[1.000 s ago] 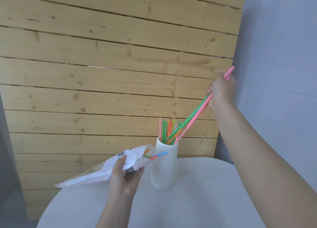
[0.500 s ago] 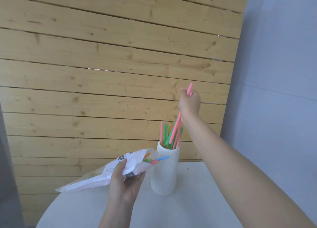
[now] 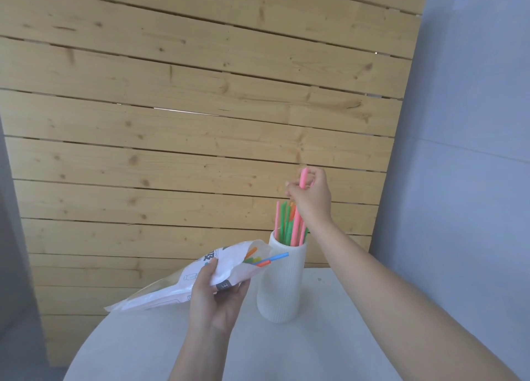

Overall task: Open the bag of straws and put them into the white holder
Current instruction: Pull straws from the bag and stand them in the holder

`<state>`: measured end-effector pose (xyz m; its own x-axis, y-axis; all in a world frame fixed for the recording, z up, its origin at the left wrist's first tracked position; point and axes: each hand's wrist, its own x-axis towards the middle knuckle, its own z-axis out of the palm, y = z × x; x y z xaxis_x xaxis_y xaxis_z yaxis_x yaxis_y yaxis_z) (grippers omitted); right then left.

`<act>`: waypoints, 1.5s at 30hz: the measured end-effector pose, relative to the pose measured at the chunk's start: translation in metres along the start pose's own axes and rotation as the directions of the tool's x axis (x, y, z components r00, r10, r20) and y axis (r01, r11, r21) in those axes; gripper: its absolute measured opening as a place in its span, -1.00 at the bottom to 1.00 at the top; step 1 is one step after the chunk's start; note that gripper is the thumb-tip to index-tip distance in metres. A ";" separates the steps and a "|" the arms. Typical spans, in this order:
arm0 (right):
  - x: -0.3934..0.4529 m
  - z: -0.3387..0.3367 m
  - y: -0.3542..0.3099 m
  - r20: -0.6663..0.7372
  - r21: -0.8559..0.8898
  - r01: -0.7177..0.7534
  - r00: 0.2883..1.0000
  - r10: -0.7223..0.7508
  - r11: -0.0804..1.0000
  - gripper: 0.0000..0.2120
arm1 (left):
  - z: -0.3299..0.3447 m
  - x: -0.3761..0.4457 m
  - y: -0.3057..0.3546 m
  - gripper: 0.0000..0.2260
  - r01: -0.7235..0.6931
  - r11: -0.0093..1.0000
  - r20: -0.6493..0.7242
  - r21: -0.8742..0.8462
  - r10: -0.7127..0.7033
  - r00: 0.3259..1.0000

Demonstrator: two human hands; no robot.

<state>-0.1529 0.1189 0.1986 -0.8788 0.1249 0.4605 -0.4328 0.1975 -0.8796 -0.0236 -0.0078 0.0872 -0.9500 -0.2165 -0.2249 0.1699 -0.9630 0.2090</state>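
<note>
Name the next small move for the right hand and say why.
Probably let go: the right hand grips a pink straw whose lower end already sits inside the white holder. Then reach for the straws poking from the bag held by the left hand.

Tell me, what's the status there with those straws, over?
Left hand grips white plastic straw bag. Right hand holds pink straw, lower end inside ribbed white holder. Some straws remain in bag. Nothing blocking.

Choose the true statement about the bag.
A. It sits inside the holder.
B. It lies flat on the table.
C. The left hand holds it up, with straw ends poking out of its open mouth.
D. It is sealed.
C: the left hand grips the bag above the table, and straw ends stick out beside the holder.
</note>
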 end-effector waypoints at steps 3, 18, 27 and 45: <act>0.002 -0.006 -0.002 -0.031 -0.047 0.078 0.996 -0.079 0.996 -0.63 | 0.000 -0.001 0.000 -0.82 -0.001 1.000 0.011 -0.020 0.001 1.000; -0.020 -0.027 0.018 0.481 -0.514 0.429 0.861 -0.165 0.742 -0.65 | 0.002 -0.002 0.001 -0.81 -0.007 1.000 0.009 -0.010 0.007 1.000; -0.096 -0.035 0.000 0.183 -0.004 0.217 0.960 -0.212 0.976 -0.71 | 0.004 -0.002 0.003 -0.86 -0.057 0.994 0.080 0.090 0.050 0.996; -0.155 -0.001 0.034 0.363 0.626 -0.646 0.737 0.570 0.437 -0.76 | 0.009 -0.010 0.016 -0.68 -0.461 0.647 0.396 0.608 0.256 0.882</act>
<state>-0.0309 0.1067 0.0975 -0.9675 -0.1479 -0.2052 0.2527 -0.6033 -0.7564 -0.0138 -0.0198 0.1014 -0.8978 -0.3744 0.2319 0.3885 -0.4256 0.8173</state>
